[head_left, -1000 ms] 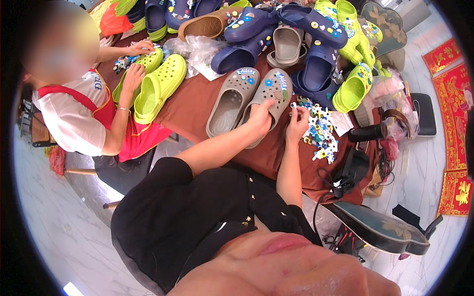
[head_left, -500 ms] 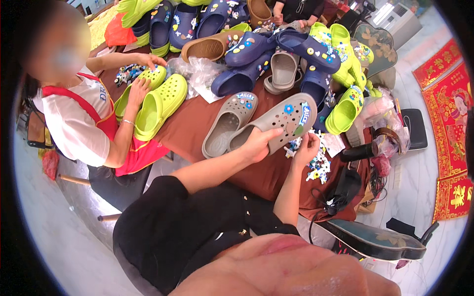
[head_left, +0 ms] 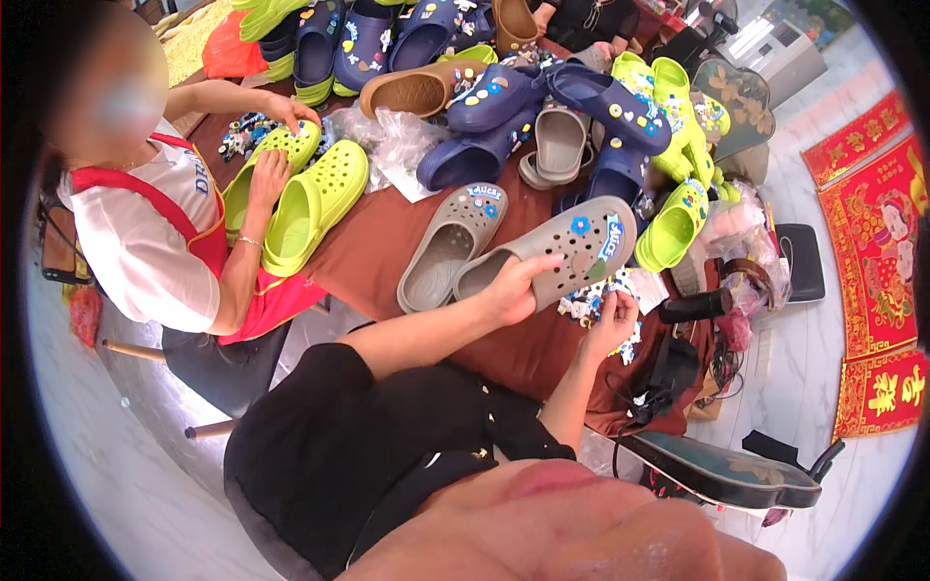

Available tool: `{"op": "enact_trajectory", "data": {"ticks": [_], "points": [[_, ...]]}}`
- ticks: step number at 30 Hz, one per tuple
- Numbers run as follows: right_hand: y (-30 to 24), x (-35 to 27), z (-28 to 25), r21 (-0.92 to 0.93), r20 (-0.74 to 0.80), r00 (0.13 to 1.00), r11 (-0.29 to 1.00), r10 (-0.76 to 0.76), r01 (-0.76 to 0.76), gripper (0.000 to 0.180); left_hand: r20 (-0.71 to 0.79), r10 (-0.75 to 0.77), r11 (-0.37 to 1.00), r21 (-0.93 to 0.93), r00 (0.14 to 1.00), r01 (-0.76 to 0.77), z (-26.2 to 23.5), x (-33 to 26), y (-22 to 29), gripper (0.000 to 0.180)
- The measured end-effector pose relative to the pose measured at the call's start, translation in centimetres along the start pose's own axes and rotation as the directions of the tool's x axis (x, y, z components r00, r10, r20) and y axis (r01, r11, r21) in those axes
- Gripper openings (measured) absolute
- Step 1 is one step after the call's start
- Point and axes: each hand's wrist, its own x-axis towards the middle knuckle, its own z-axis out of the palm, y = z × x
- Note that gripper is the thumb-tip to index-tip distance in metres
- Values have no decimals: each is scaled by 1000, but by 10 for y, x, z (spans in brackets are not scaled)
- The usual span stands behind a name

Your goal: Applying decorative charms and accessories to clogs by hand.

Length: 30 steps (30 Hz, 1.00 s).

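Observation:
My left hand (head_left: 511, 290) is closed around the side of a grey clog (head_left: 581, 259), thumb on top. The clog is tilted, its toe up to the right, with a blue flower charm, a blue lettered charm and a green-and-brown piece on its upper. Just below its toe, my right hand (head_left: 612, 321) has its fingertips pinched together; whatever they may hold is too small to make out. Its matching grey clog (head_left: 477, 215) lies on the table to the left, with charms on the toe. A heap of small colourful shoe charms (head_left: 579, 310) lies behind my right hand, partly hidden.
A brown-covered table (head_left: 373, 261) carries piled navy clogs (head_left: 465, 160), lime clogs (head_left: 668, 237), a brown clog (head_left: 407, 89) and clear plastic bags (head_left: 387, 145). At left a co-worker's hands (head_left: 266, 179) work on a lime clog (head_left: 300, 145). A chair (head_left: 727, 470) stands at lower right.
My right hand has drawn down, slightly away from the clog's edge. The clog in my left hand has shifted a little to the right and down.

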Motion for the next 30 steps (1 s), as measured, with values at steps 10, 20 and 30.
{"op": "enact_trajectory", "data": {"ticks": [10,20,30], "points": [[-3,-8,-18,-65,-4,996,994,86,-86,8,85,-46,999,-13,995,47,4,-11,3,46],[-4,-10,-19,-14,-38,994,995,98,-99,11,79,80,975,199,994,-95,14,-10,4,45],[-10,-15,-26,21,-35,998,999,51,-50,10,45,119,969,211,992,-126,13,-9,-4,39]]}}
